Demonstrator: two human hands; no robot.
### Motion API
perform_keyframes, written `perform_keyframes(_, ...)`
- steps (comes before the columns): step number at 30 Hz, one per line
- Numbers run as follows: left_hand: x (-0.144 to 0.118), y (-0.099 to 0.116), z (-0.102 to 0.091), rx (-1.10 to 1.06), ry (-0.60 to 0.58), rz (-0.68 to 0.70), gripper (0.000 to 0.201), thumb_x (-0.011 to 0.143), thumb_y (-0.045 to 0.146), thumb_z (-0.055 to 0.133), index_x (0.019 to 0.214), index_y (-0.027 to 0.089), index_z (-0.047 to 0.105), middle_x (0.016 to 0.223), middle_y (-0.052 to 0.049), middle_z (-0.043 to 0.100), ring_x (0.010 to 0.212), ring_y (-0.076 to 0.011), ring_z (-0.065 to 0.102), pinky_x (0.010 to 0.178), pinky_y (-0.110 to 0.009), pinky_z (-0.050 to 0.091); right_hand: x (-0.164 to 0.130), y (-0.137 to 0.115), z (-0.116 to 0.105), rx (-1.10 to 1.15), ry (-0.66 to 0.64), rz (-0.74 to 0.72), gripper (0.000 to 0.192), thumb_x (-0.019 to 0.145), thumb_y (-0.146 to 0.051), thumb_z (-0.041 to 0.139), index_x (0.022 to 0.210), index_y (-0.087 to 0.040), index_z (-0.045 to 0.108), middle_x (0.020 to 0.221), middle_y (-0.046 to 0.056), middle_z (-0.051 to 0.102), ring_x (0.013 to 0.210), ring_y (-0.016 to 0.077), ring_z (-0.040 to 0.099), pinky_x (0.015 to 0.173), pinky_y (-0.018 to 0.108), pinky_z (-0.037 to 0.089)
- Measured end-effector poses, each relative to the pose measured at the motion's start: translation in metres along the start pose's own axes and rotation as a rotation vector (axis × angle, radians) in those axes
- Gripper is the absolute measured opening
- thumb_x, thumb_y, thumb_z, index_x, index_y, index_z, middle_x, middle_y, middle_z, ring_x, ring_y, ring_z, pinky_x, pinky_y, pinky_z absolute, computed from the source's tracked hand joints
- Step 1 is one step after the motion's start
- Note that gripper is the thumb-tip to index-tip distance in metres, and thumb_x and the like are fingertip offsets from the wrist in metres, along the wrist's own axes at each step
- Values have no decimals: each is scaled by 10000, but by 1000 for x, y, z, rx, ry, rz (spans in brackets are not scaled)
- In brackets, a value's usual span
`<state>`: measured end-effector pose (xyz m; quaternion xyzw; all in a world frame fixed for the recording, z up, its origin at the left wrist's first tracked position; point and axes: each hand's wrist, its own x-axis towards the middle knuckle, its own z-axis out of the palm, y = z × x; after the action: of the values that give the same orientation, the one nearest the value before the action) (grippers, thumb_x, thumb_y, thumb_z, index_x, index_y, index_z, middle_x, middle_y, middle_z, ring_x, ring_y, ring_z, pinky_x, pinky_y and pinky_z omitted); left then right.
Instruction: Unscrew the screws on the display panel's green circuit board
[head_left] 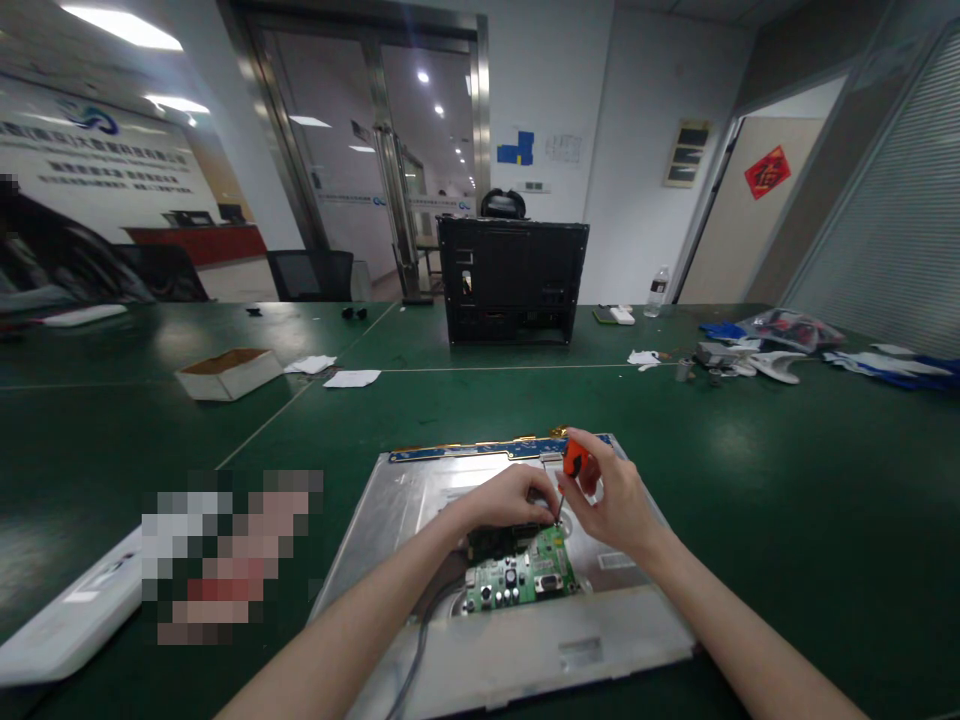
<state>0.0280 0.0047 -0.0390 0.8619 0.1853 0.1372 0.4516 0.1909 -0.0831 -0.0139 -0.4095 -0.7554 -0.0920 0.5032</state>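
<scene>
- Fingers of the right hand (pixel 611 500) pinch a screwdriver (pixel 571 472) by its orange handle, the thin shaft slanting down and to the left.
- The shaft's tip meets the top edge of a green board (pixel 525 575); the exact spot is too small to make out.
- The left hand (pixel 508 497) lies curled, palm down, just beside the tip, fingertips pressing on a dark part at the board's upper left. It grips nothing that can be seen.
- The two hands nearly touch above the board.
- The board sits on the metal back of a flat panel (pixel 420 500), a little below the panel's middle.
- A grey cable (pixel 420 640) runs from the board's left side down toward the near edge of the panel.
- A blue strip (pixel 480 450) runs along the panel's far edge.
- The panel lies flat on a green table (pixel 787 500), right in front of the person.
- At the near left lies a white cover (pixel 67 620), partly behind a blurred patch.
- Farther back on the left stands a small open box (pixel 229 372), with white papers (pixel 351 378) near it.
- A black frame (pixel 512 280) stands upright at the table's far middle.
- A bottle (pixel 658 290) stands to its right, and gloves (pixel 885 365) and bags lie at the far right.
</scene>
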Motion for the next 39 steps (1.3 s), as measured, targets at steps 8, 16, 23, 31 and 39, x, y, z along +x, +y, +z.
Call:
perform_keyframes(8,0,1,-1,-2,-9,7,129,685,75,664,775,153,714,767,19,654,746,-142,574,701,-205,426,0,0,-1,-27,-15,-9,422,887,-259,542,1286,-201,417,623,-54,545,458,103,504,448,210,388)
perform_keyframes(16,1,-3,0,23,-10,20,126,699,79,664,792,147,714,770,17,665,746,-139,578,714,-205,424,0,-2,-3,18,-31,1,494,854,-190,499,1332,-190,375,660,-35,580,464,110,531,457,223,425)
perform_keyframes(23,0,-1,0,22,2,-12,138,683,78,678,791,155,715,776,22,668,742,-139,578,695,-203,422,0,1,2,-43,41,-21,433,859,-203,544,1275,-219,422,661,-53,556,444,89,478,440,197,381)
perform_keyframes(31,0,1,-1,7,-1,19,127,682,79,674,775,154,719,747,20,659,728,-142,572,705,-218,423,1,-1,-3,-9,-15,-30,433,888,-228,517,1305,-202,403,679,-36,570,488,102,508,473,211,403)
perform_keyframes(39,0,0,0,9,-1,29,132,689,72,657,782,147,714,750,17,657,720,-136,566,692,-211,414,1,-2,-3,12,-22,-3,459,875,-194,491,1323,-195,389,680,-30,576,501,113,526,485,224,425)
